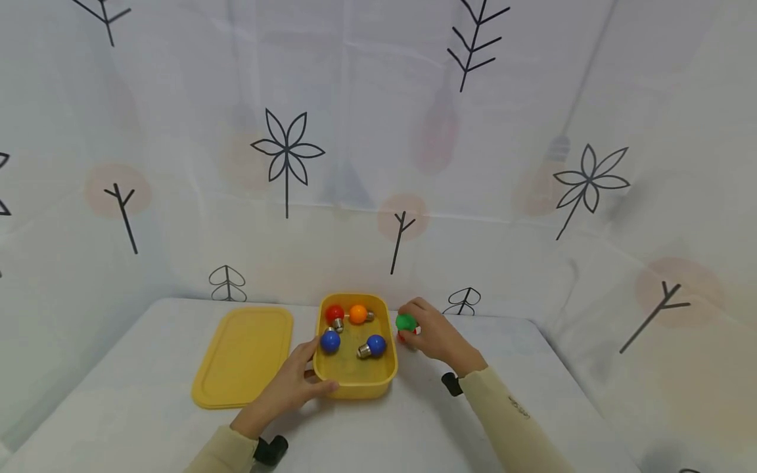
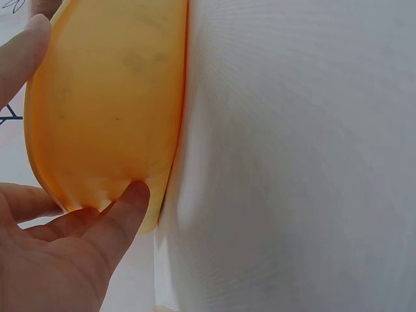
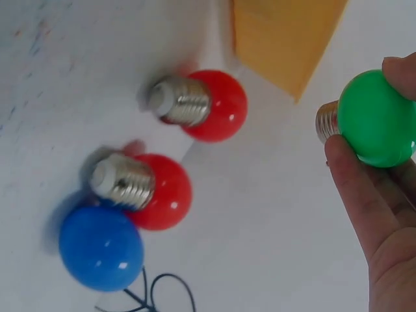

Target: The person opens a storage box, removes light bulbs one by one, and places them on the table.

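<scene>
My left hand grips the near left corner of a yellow plastic box, thumb at the near rim and fingers along the left wall. Inside the box lie a red bulb, an orange bulb and two blue bulbs, one at the left and the other at the right. Just right of the box, my right hand pinches a green light bulb between thumb and fingers. In the right wrist view its metal screw base points away from the palm.
Two red bulbs, one nearer the box and one farther off, lie on the white table beside a blue bulb. A flat yellow lid rests left of the box. Behind the table hangs a patterned white cloth.
</scene>
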A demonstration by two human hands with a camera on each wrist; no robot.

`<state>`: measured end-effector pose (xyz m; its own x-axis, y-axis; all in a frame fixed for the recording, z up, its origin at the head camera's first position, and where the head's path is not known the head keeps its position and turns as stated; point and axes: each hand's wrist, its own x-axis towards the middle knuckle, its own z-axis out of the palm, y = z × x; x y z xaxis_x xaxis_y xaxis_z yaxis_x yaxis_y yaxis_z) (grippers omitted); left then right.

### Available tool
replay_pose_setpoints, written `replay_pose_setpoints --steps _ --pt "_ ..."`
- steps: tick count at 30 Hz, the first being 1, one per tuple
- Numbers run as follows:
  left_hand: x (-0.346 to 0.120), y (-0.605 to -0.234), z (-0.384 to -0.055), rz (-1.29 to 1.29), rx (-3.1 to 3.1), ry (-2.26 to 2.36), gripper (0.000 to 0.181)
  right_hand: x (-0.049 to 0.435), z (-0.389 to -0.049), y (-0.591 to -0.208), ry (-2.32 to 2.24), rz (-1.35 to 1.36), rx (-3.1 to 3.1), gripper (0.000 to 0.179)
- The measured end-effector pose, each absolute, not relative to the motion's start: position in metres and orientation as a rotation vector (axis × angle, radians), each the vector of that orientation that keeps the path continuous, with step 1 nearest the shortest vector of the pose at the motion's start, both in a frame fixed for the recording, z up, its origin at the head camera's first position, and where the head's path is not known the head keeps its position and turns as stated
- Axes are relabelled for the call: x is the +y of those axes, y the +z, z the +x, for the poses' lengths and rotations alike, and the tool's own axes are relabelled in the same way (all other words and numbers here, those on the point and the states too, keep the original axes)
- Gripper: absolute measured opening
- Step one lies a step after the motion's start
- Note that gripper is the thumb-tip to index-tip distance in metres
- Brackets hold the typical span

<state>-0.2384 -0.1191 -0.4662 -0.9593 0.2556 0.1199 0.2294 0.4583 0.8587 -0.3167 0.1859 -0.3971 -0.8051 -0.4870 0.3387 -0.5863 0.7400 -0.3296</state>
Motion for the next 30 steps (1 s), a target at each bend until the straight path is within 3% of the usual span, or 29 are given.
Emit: replay_pose_setpoints --steps 6,12,30 --pt "-0.119 -0.466 -0.239 0.419 2.667 1.558 0.104 0.205 -0.317 -0.398 0.606 0.767 -2.750 0.041" --pt "-0.119 -0.465 -0.237 0.412 2.658 1.553 0.105 0.226 -0.320 -0.401 0.680 0.688 -2.752 0.034" --pt "-0.119 -0.466 -0.239 0.424 2.661 1.545 0.102 0.287 -0.326 -0.425 0.711 0.652 -2.685 0.034"
